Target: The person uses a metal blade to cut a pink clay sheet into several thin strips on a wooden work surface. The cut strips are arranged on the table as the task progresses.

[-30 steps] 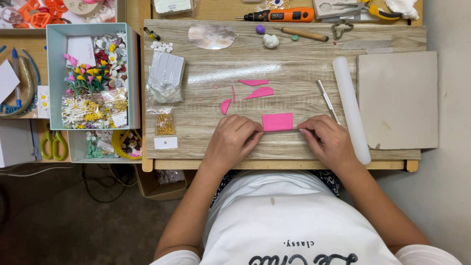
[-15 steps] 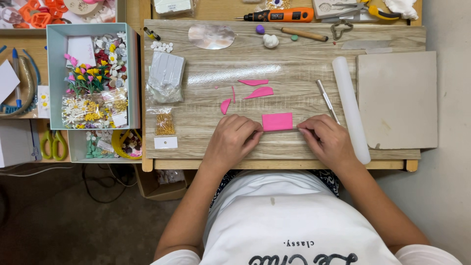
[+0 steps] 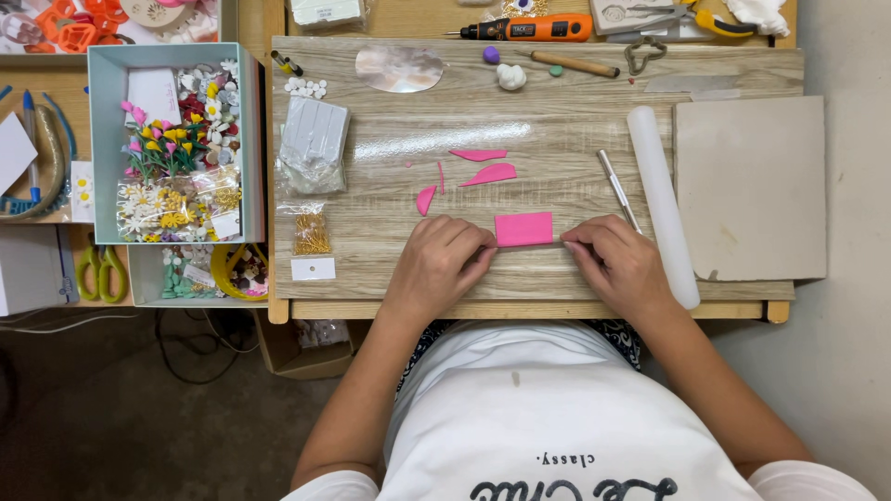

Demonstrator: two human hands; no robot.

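A flat pink rectangle of clay (image 3: pixel 523 228) lies on the wooden work board (image 3: pixel 557 130), near its front edge. My left hand (image 3: pixel 439 263) rests on the board with its fingertips at the rectangle's left edge. My right hand (image 3: pixel 617 263) touches the rectangle's right edge with thumb and forefinger. Several pink offcuts (image 3: pixel 489 173) lie just beyond the rectangle. A thin metal tool (image 3: pixel 617 188) and a clear roller (image 3: pixel 661 199) lie right of my right hand.
A grey slab (image 3: pixel 750 186) sits at the right. A wrapped white clay block (image 3: pixel 314 141) and a small bag of gold bits (image 3: pixel 312 232) lie at the board's left. A box of small flowers (image 3: pixel 176 148), green scissors (image 3: pixel 100 269) and an orange rotary tool (image 3: pixel 529 29) surround the board.
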